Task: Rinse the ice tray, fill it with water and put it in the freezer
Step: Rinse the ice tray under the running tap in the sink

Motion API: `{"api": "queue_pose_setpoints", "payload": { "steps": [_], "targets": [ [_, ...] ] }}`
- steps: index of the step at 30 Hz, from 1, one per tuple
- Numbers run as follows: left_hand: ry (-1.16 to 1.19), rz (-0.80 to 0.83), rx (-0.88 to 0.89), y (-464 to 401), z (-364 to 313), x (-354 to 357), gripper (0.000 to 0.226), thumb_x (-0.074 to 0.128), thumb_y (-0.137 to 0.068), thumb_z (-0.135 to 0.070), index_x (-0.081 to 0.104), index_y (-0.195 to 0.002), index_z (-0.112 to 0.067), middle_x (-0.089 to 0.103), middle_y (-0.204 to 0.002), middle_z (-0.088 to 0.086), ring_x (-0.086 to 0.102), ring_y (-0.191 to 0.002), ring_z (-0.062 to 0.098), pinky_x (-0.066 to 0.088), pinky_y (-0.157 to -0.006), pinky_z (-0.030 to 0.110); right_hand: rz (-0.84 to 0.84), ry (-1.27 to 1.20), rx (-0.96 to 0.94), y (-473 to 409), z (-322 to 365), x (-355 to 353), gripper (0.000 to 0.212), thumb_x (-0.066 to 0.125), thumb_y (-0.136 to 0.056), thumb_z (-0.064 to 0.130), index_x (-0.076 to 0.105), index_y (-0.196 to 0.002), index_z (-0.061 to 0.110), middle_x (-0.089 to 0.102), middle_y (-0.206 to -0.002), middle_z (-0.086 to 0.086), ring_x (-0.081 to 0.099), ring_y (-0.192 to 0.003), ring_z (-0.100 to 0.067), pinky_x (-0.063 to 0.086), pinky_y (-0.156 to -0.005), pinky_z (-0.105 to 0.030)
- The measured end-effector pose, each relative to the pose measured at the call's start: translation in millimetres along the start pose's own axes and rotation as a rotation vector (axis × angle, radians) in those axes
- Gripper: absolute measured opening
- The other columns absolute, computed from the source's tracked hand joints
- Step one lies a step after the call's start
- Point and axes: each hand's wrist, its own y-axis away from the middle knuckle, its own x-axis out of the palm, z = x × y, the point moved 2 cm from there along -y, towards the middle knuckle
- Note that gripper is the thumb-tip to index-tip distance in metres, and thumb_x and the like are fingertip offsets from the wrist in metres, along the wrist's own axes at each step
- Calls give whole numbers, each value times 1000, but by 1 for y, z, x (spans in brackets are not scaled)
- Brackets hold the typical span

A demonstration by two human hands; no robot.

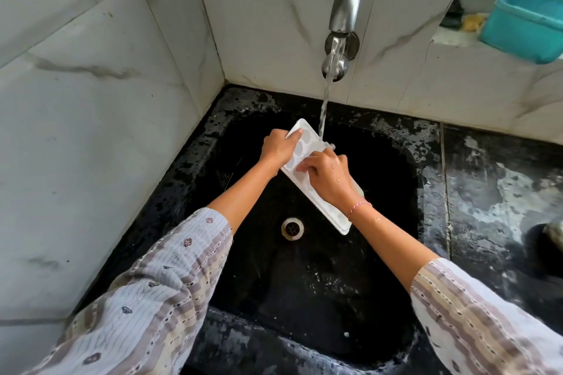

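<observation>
The white ice tray (307,167) is held slantwise over the black sink (396,268), its far end at about 11 o'clock and its near end at 5 o'clock, above and just right of the drain (292,228). Water from the tap (342,27) at 12 o'clock falls onto the tray's right edge near the far end.

The left hand (278,148) has its grip closed on the tray's far left edge, thumb laid over the rim and fingers curled beneath. The right hand (327,176) lies across the middle of the tray, fingers bent down onto the cups; whether it pinches the tray or only rubs it cannot be told.

The tray looks like thin moulded plastic, so probably light and fairly stiff along its length but likely to twist if held by one corner. Wet, it will be slippery (both hands are beaded with water). Once filled it should be noticeably heavier and will slop at any tilt, so the safest hold is likely at both short ends, kept level, with thumbs on the rim and not in the cups.
</observation>
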Motion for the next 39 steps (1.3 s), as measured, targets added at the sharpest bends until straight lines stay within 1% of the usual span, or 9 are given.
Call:
{"api": "queue_pose_setpoints", "payload": {
  "steps": [4,12,18,21,23,27,33,36,39],
  "targets": [
    [34,-3,-1,-6,-1,-2,37,50,-95,-36,62,-83,-4,49,-66,-3,47,-62,13,34,-52,24,-98,-147,155,-6,-4,-6,36,38,-88,-1,69,-97,13,65,-111,-1,52,-111,-24,36,-92,-42],
    [60,-45,17,-14,-19,6,45,50,-96,-35,41,-56,-15,41,-58,-3,38,-51,9,28,-48,25,73,-350,364,-16,-8,0,50,35,-86,-4,54,-129,13,46,-142,0,38,-134,-23,30,-112,-45],
    [50,-30,62,-12,-16,14,48,54,-94,-34,40,-52,-16,40,-53,-3,37,-48,9,28,-46,25,-60,8,233,-2,-7,-8,44,37,-84,0,57,-120,17,48,-134,2,42,-114,-24,26,-86,-40],
    [55,-60,71,-15,-13,11,48,54,-94,-33,36,-53,-15,38,-53,-3,35,-47,8,26,-44,22,16,-317,359,-3,-6,8,54,35,-83,-7,54,-128,14,44,-142,2,39,-130,-22,29,-106,-43],
    [19,-42,93,-16,-10,8,48,54,-94,-32,39,-53,-14,39,-53,-3,36,-47,8,28,-45,23,102,-254,293,-1,-7,5,55,33,-84,-6,54,-130,17,46,-142,3,38,-133,-22,28,-108,-46],
    [-14,-26,46,-14,0,13,44,53,-94,-33,45,-56,-12,45,-56,-3,42,-51,9,32,-46,22,66,55,217,-9,-6,-13,39,34,-86,1,61,-108,19,61,-117,2,46,-109,-25,24,-81,-38],
    [80,-37,42,-16,-6,2,45,54,-94,-33,41,-55,-14,42,-56,-3,39,-50,9,30,-48,25,147,-338,247,-4,-9,-2,52,33,-87,-8,57,-128,13,51,-137,0,41,-132,-20,27,-114,-32],
    [58,-35,4,-13,1,8,46,54,-93,-34,39,-55,-13,42,-56,-2,40,-50,11,29,-47,26,38,-156,184,-6,-18,-16,47,36,-85,-6,71,-106,18,67,-117,2,57,-114,-22,41,-101,-42],
    [75,-57,-22,-17,-2,9,42,53,-94,-36,47,-61,-9,47,-62,-1,46,-57,13,33,-50,27,-59,-160,94,2,-11,-20,41,41,-80,-10,75,-87,12,74,-97,-1,66,-87,-23,44,-78,-25]
  ]
}}
